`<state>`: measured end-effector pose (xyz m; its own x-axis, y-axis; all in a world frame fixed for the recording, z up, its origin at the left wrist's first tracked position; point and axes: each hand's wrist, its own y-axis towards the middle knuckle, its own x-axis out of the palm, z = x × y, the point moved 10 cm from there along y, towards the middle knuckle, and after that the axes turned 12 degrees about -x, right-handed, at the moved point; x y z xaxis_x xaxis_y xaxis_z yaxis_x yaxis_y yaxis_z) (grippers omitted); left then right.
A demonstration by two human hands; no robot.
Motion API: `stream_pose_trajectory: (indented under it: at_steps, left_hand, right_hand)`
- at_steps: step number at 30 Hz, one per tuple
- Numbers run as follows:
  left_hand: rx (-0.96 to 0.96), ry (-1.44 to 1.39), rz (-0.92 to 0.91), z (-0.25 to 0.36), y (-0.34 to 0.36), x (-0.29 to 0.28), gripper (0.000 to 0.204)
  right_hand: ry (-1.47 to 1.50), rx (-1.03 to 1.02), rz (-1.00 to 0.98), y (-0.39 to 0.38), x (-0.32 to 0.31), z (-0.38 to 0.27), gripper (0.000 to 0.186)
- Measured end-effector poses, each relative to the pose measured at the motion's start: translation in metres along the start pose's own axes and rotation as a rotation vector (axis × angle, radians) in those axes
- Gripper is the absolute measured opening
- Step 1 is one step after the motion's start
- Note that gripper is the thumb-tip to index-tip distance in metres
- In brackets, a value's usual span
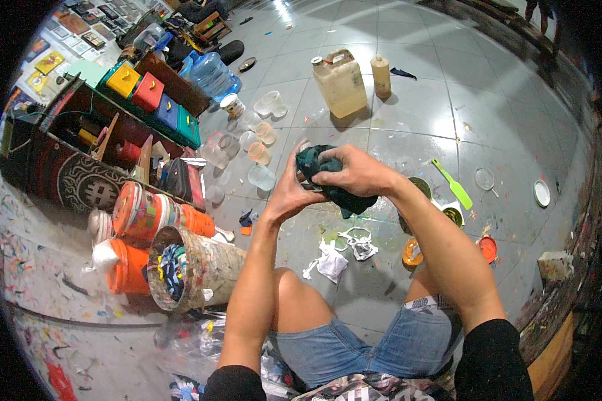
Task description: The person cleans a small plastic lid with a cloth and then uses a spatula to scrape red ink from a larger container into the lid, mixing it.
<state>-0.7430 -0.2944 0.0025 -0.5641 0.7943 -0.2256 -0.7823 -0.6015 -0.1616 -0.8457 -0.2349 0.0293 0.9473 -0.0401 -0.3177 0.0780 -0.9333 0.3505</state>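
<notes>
In front of me, above the floor, my two hands meet around a dark green cloth. My right hand grips the cloth from above, with fingers curled into it, and part of it hangs below that hand. My left hand is wrapped from the side around something mostly hidden by the cloth and fingers; I cannot make out what it is. On the floor beneath lie white rags with straps or strips. A green spatula rests on the floor to the right of my hands.
Several clear plastic cups stand left of my hands. Beyond are a jug of yellowish liquid and a bottle. A paint-stained bucket of rags and orange buckets stand at the left. Orange lids lie right.
</notes>
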Motion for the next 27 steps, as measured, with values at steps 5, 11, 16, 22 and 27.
stream_pose_trajectory:
  at_steps: [5, 11, 16, 22, 27]
  left_hand:
    - [0.154, 0.363, 0.241, 0.023, -0.004, -0.006, 0.103]
    - [0.122, 0.74, 0.402, 0.022, -0.006, 0.0, 0.087]
    - [0.311, 0.795, 0.409, 0.038, -0.012, 0.015, 0.089]
    - [0.046, 0.232, 0.17, 0.01, 0.006, 0.004, 0.096]
    - [0.055, 0.136, 0.216, 0.0, 0.006, -0.008, 0.099]
  right_hand:
    - [-0.163, -0.026, 0.115, 0.001, 0.004, 0.001, 0.048]
    - [0.045, 0.127, 0.387, -0.003, -0.008, 0.018, 0.051]
    - [0.481, 0.406, 0.387, -0.01, -0.003, 0.043, 0.044]
    - [0.195, 0.177, 0.296, -0.003, -0.013, 0.023, 0.044]
    - [-0.019, 0.053, 0.177, 0.002, -0.007, -0.002, 0.044]
